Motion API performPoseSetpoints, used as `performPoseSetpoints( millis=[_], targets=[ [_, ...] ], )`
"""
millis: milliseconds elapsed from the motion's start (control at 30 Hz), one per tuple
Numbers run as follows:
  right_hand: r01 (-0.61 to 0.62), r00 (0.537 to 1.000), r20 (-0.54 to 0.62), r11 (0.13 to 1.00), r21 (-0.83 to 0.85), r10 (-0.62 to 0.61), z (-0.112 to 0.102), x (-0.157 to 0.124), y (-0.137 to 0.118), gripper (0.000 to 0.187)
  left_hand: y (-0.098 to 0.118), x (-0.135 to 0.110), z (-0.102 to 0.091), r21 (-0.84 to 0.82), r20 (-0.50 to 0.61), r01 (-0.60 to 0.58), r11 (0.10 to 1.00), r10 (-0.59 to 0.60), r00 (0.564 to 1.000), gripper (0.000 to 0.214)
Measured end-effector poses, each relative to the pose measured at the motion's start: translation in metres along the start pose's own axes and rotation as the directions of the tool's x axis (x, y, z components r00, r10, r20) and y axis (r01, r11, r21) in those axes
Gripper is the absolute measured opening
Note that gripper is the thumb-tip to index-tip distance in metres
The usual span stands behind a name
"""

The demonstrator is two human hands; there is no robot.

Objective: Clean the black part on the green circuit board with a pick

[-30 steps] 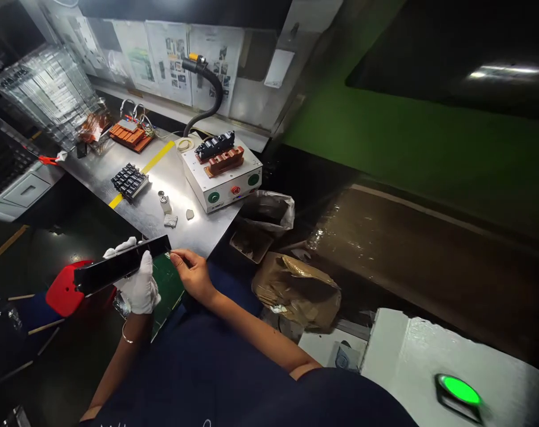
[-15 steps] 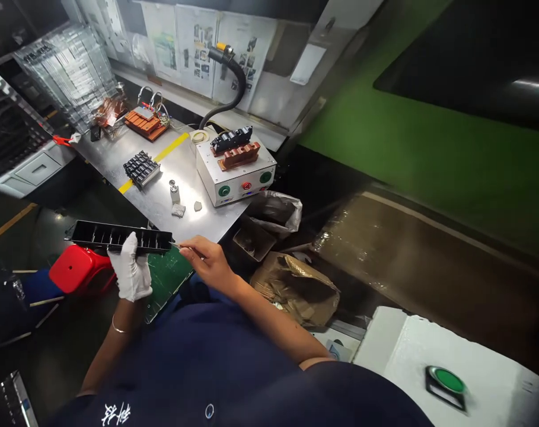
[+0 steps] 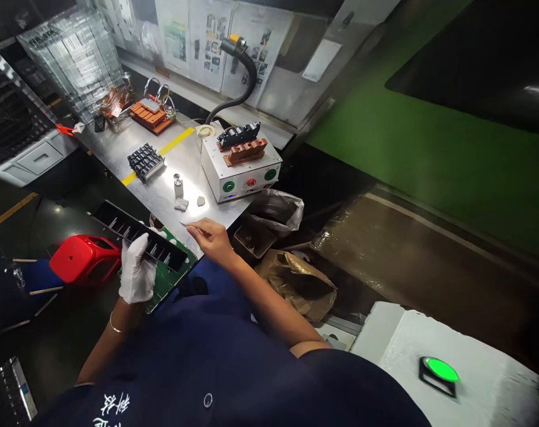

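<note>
My left hand, in a white glove, grips a long black ribbed plastic part from below. The part slants down to the right, above a green circuit board on my lap, and the hand hides its middle. My bare right hand pinches a thin pointed metal pick between its fingertips. That hand is just off the steel table's front edge and apart from the black part.
The steel table holds a white box with buttons, a black ribbed block, and small loose pieces. A red stool stands at left. Bags and a brown package lie right of my arm.
The black part has swung from nearly level to a downward slant toward the right. My right hand has moved up and away from the part's end, with the pick still in its fingers.
</note>
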State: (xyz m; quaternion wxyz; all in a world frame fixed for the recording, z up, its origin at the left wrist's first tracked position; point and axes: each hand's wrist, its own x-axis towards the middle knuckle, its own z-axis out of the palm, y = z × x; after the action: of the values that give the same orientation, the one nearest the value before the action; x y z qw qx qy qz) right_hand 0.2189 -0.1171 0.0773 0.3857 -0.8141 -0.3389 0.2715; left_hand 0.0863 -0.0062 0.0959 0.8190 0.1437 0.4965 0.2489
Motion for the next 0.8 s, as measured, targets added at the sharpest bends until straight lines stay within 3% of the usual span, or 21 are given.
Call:
performPoseSetpoints(
  millis=[100,233,300,433,567,800],
  targets=[
    [-0.025,0.999,0.044,1.0,0.004,0.025,-0.007,-0.002,-0.003,0.038,0.003,-0.003,0.003,-0.017,0.023,0.247,0.969,-0.247,0.969,0.036],
    [0.02,0.958,0.286,0.999,0.041,-0.031,-0.018,-0.017,-0.027,0.035,0.002,0.011,-0.005,0.023,-0.006,0.412,0.911,-0.412,0.911,0.037],
    [0.019,0.95,0.311,0.998,0.064,-0.039,-0.019,-0.022,-0.035,0.036,0.0,0.017,-0.015,-0.024,0.112,0.436,0.9,-0.431,0.895,0.04],
    [-0.084,0.985,0.16,0.99,0.117,0.065,-0.009,-0.019,-0.032,0.038,-0.004,0.023,-0.036,-0.161,0.347,0.449,0.879,-0.376,0.859,0.058],
    [-0.175,0.98,0.12,0.976,0.133,0.159,0.011,-0.015,-0.017,0.042,-0.006,0.03,-0.055,-0.131,0.366,0.529,0.838,-0.455,0.812,0.067],
    [-0.254,0.962,0.134,0.958,0.134,0.236,0.038,-0.012,0.009,0.047,-0.015,0.051,-0.07,-0.235,0.374,0.54,0.808,-0.438,0.818,0.068]
  ],
)
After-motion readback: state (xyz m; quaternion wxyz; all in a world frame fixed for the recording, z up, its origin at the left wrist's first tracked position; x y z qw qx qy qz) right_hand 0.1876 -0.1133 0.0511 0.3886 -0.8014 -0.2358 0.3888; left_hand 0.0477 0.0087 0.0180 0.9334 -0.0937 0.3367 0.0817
